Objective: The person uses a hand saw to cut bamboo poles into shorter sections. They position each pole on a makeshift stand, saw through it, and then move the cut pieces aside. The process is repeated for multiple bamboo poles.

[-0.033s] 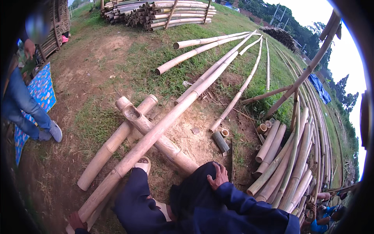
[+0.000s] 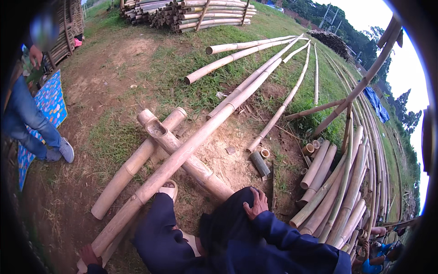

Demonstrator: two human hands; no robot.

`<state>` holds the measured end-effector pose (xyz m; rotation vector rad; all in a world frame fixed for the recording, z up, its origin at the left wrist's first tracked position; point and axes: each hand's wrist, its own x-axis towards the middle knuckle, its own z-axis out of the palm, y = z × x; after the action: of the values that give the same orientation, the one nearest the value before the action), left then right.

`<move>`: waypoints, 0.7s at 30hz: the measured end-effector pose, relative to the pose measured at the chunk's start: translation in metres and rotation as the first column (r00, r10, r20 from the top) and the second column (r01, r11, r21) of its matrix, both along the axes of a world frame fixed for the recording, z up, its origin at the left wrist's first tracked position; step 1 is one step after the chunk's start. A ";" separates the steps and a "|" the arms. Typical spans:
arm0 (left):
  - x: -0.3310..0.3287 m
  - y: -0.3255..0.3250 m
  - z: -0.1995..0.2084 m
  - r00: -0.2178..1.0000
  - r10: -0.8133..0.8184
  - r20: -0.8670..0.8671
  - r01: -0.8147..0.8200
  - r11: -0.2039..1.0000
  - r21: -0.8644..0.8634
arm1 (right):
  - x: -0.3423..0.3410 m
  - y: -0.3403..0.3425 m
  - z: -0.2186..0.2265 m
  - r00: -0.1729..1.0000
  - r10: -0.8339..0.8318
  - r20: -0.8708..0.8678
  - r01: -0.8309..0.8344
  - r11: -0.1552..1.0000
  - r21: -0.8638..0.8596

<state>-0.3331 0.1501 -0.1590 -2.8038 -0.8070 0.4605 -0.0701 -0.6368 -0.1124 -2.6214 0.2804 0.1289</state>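
A long bamboo pole [image 2: 182, 153] runs slantwise from the lower left corner up toward the grass. Near its close end my left hand [image 2: 89, 255] is closed round it, with part of the fingers in shadow. The pole crosses over a thick bamboo piece [image 2: 205, 179] that has a notch cut near its far end. That notched piece lies across another thick bamboo length [image 2: 132, 166] on the ground. On my bent right knee rests my right hand [image 2: 257, 204], fingers apart and holding nothing.
Cut bamboo lengths [image 2: 321, 169] are piled at the right, beside a slanted post [image 2: 360, 86]. Short offcuts, including a dark tube [image 2: 260, 164], lie on sawdust. A person in jeans [image 2: 34, 118] stands at the left by a blue patterned sheet [image 2: 54, 100]. A bamboo stack [image 2: 219, 13] stands behind.
The whole scene has shifted very slightly in the picture. Both hands keep the same places on the pole and the knee.
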 end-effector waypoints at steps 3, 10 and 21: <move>0.027 -0.033 0.027 0.993 0.060 -0.102 -0.060 0.998 0.007 | -0.003 -0.005 0.006 0.998 -0.002 0.056 0.002 1.000 -0.010; 0.206 -0.167 0.146 0.967 -0.126 0.224 0.159 0.978 -0.136 | 0.011 -0.006 -0.011 0.995 0.000 0.096 0.002 1.000 -0.024; 0.466 -0.391 0.052 0.784 -0.469 0.406 0.591 0.764 -0.258 | 0.009 -0.030 -0.033 0.980 0.038 0.193 -0.064 0.989 0.133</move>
<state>0.1325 -0.2404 -0.1073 -3.3223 0.1111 0.0544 -0.0614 -0.6669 -0.1450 -2.4810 0.1321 -0.0826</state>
